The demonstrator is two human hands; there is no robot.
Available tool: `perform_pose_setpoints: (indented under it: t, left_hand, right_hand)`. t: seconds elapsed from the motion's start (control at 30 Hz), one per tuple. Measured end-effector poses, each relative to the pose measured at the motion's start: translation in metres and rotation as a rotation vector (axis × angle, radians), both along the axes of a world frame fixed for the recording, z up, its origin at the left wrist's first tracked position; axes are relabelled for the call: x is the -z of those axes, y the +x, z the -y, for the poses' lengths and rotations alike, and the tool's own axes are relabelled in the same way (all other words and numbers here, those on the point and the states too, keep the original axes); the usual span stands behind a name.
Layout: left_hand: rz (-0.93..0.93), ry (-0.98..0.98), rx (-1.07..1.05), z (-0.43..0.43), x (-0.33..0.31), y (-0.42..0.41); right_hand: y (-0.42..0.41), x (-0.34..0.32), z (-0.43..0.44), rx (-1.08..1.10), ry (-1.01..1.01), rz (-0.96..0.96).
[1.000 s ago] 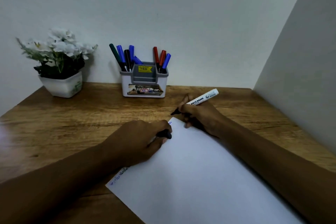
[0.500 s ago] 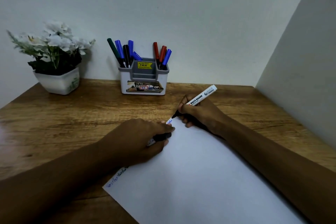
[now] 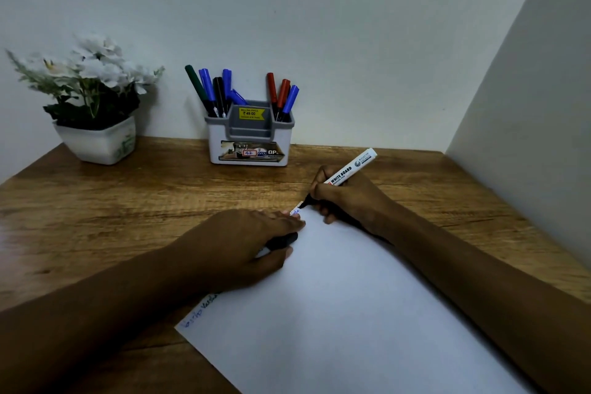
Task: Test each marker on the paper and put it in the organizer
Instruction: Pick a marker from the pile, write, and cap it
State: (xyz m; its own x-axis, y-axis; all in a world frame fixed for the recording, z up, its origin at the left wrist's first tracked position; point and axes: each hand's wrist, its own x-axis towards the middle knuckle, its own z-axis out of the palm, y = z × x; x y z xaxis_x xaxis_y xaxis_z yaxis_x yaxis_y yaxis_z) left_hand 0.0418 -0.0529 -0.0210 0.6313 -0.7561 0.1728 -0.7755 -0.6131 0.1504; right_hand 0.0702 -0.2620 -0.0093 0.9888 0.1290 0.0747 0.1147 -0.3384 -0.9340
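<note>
Before us lies a wooden desk [image 3: 96,217], warm brown with darker grain streaks running left to right. Its far edge meets a plain pale wall [image 3: 335,25], and a second plain wall [image 3: 527,99] closes off the right side, the two joining in a corner at far right. At far left we see a white pot [image 3: 96,145] of white flowers [image 3: 96,64] standing close to the far wall. The light is dim and soft

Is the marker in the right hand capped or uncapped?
Uncapped: the white whiteboard marker shows a bare black tip at the white paper.
</note>
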Motion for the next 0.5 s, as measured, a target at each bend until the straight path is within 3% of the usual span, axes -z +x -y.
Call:
perform_pose_setpoints:
  t: [0.5]
  left_hand:
    - [-0.011, -0.021, -0.001, 0.0009, 0.0015, 0.0]
  right_hand:
    - [-0.0012, -0.0023, -0.0023, 0.03, 0.008, -0.014]
